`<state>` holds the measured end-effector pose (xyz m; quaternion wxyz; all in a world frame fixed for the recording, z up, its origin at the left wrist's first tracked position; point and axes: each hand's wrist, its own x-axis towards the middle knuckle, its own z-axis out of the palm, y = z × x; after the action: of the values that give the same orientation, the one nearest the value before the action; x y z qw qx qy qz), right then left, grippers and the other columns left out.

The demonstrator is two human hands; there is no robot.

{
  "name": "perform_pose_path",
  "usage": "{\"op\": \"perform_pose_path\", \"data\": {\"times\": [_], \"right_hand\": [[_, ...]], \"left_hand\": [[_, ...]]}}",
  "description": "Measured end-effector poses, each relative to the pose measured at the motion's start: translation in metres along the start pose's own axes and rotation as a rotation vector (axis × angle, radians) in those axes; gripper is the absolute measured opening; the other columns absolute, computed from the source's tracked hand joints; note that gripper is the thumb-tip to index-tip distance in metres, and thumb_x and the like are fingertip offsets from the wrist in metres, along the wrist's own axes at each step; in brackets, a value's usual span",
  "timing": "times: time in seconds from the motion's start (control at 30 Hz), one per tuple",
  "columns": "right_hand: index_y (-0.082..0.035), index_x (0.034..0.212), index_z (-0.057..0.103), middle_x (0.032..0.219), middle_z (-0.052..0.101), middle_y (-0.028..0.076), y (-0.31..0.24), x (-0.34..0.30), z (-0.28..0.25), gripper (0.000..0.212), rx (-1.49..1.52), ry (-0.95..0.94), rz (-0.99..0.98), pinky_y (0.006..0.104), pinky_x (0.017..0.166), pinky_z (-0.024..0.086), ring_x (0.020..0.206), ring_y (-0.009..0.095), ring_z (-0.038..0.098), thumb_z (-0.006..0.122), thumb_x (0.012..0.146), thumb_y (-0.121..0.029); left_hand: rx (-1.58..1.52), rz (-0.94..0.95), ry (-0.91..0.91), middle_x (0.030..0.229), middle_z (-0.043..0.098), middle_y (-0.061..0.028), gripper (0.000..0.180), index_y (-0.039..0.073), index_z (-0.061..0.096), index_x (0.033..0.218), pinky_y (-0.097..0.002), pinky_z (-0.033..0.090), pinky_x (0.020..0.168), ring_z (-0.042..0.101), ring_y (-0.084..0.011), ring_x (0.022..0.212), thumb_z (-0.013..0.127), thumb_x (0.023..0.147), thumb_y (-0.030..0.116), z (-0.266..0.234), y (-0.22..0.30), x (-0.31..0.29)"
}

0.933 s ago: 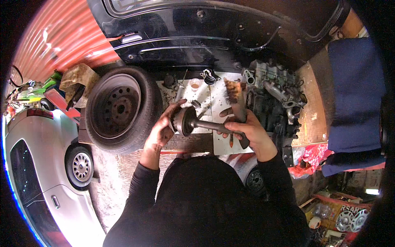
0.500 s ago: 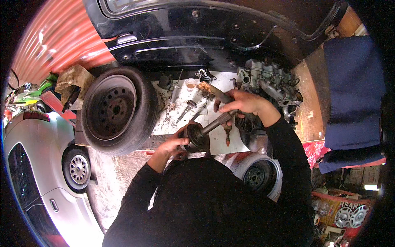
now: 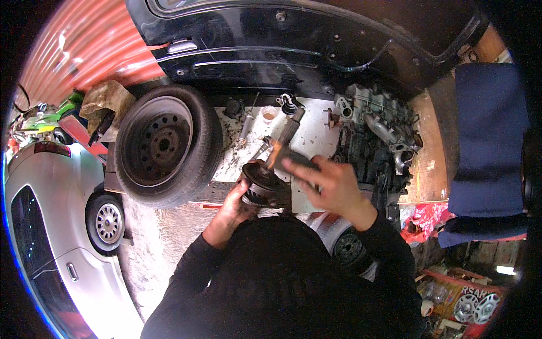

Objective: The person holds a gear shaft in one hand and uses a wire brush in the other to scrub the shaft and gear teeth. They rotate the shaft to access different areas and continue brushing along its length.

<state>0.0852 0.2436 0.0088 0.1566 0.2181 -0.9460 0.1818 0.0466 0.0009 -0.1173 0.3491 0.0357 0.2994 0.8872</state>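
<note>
In the head view, the left hand (image 3: 236, 202) is curled round the fat, round end of the metal part (image 3: 263, 184). Its rod points up and away from that hand, over the table (image 3: 317, 130). The right hand (image 3: 333, 183) grips a brush (image 3: 298, 159) by the rod. The part looks heavy, hard and maybe greasy; the fat end seems best to hold.

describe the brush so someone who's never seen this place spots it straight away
Start at the big tyre, then look right and down to the metal part in the left hand. Close by, held in the right hand, is the brush, set apart from the dark metal by its orange-tan bristles.
</note>
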Motion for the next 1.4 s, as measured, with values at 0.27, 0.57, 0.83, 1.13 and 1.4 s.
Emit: {"op": "perform_pose_path", "data": {"times": [0.27,0.57,0.83,1.13,1.4], "right_hand": [[-0.044,0.143,0.055,0.076,0.057,0.005,0.002,0.009,0.000,0.063,-0.028,0.059,-0.097,0.0393,0.054,0.056,0.058,0.026,0.062,0.073,0.085,-0.025],[-0.048,0.142,0.055,0.074,0.054,0.004,0.028,0.010,0.019,0.061,-0.020,0.092,-0.110,0.0381,0.051,0.055,0.056,0.024,0.061,0.071,0.087,-0.026],[-0.047,0.142,0.055,0.074,0.056,0.004,0.041,0.025,0.021,0.062,-0.004,0.197,-0.014,0.0383,0.050,0.055,0.055,0.023,0.060,0.073,0.085,-0.030],[-0.044,0.147,0.050,0.072,0.057,0.009,0.041,0.033,0.023,0.062,0.053,0.118,0.059,0.0426,0.052,0.054,0.058,0.029,0.061,0.068,0.090,-0.029],[-0.043,0.149,0.046,0.074,0.061,0.012,0.029,0.031,0.023,0.060,0.148,0.059,0.202,0.0456,0.057,0.056,0.062,0.033,0.065,0.063,0.094,-0.029]], "left_hand": [[-0.029,0.018,0.047,0.126,0.063,-0.0135,0.084,0.011,0.041,0.149,-0.0432,0.058,0.083,0.065,-0.0326,0.111,0.068,0.087,0.061,-0.009,-0.003,0.007],[-0.288,-0.151,0.180,0.122,0.065,-0.0191,0.093,0.009,0.050,0.141,-0.0318,0.057,0.059,0.070,-0.0335,0.099,0.060,0.082,0.079,0.013,0.003,0.005],[-0.380,-0.153,0.180,0.116,0.065,-0.0266,0.093,0.008,0.052,0.140,-0.0295,0.055,0.053,0.067,-0.0228,0.067,0.054,0.083,0.082,0.012,0.001,0.008],[-0.320,-0.153,0.323,0.119,0.066,-0.0227,0.085,0.009,0.053,0.138,-0.0296,0.056,0.054,0.069,-0.0265,0.073,0.059,0.086,0.075,0.030,0.013,0.006],[0.189,0.056,0.152,0.116,0.066,-0.0161,0.071,0.006,0.047,0.139,-0.0364,0.059,0.064,0.069,-0.0282,0.097,0.068,0.091,0.054,0.002,0.016,0.001]]}}
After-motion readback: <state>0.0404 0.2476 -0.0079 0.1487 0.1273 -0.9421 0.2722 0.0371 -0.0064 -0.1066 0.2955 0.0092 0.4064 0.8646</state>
